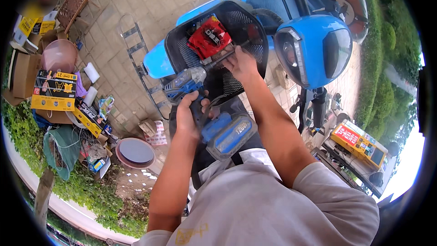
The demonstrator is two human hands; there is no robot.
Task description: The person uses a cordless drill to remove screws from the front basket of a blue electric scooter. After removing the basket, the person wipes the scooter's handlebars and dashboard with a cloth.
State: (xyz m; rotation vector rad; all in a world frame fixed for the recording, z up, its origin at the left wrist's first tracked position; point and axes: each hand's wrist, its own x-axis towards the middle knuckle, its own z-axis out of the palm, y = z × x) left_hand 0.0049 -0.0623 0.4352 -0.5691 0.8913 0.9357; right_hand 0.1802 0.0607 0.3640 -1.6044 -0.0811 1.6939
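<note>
My left hand (189,111) grips the handle of a blue cordless drill (198,95) with a large battery pack (230,134) at its base. The drill's long bit (218,60) points into a black mesh basket (241,16) on the front of a blue scooter. My right hand (241,64) is inside the basket at the tip of the bit, fingers pinched near it; what they hold is hidden. A red packet (209,36) lies in the basket just beyond the bit.
The scooter's blue headlight housing (314,50) is at right. A metal folding ladder (143,64) lies on the paved ground. Cardboard boxes (54,91), a round lid (135,152) and clutter sit at left beside grass. A yellow-orange machine (357,141) stands at right.
</note>
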